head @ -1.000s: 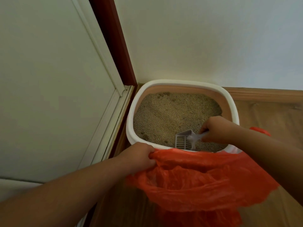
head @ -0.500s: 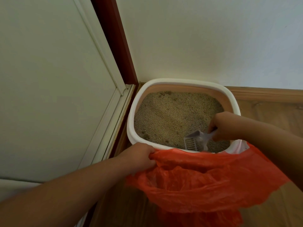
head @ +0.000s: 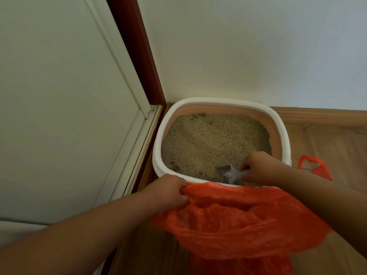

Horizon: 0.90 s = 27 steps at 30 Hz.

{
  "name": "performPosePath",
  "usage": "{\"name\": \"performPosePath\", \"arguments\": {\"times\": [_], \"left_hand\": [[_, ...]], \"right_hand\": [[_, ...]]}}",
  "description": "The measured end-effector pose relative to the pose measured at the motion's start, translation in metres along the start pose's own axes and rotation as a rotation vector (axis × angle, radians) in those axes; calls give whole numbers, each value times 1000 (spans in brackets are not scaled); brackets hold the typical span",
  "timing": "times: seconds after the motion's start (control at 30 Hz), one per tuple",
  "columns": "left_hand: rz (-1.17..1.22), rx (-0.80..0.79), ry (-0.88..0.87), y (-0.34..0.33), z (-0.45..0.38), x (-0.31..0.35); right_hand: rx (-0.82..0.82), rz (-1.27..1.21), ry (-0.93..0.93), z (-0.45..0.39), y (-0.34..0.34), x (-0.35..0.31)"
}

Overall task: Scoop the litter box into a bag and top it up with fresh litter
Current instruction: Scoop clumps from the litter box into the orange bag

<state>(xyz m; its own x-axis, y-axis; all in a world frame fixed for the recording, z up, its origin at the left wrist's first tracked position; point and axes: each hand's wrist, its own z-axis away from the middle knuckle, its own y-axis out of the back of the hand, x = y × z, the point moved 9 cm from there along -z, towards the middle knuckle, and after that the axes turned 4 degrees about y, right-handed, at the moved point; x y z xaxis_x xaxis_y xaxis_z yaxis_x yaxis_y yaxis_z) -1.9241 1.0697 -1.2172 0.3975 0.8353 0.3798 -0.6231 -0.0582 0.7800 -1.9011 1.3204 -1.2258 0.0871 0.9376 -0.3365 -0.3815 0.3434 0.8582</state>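
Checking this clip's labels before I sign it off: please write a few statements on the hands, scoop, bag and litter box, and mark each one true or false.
1. The left hand grips the edge of the orange bag. True.
2. The right hand holds a grey scoop down in the litter. True.
3. The scoop is over the bag's mouth. False: it is inside the litter box, near the front rim.
4. The litter box stands in the middle of the room. False: it sits in a corner, against the wall.
5. The bag is blue. False: it is orange.
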Motion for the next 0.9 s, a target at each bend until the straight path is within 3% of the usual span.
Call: {"name": "performPosePath", "arguments": {"times": [0.9], "left_hand": [[44,28,43,12,3,-17]], "right_hand": [[55,-322,-40,-66,-38,-67]]}}
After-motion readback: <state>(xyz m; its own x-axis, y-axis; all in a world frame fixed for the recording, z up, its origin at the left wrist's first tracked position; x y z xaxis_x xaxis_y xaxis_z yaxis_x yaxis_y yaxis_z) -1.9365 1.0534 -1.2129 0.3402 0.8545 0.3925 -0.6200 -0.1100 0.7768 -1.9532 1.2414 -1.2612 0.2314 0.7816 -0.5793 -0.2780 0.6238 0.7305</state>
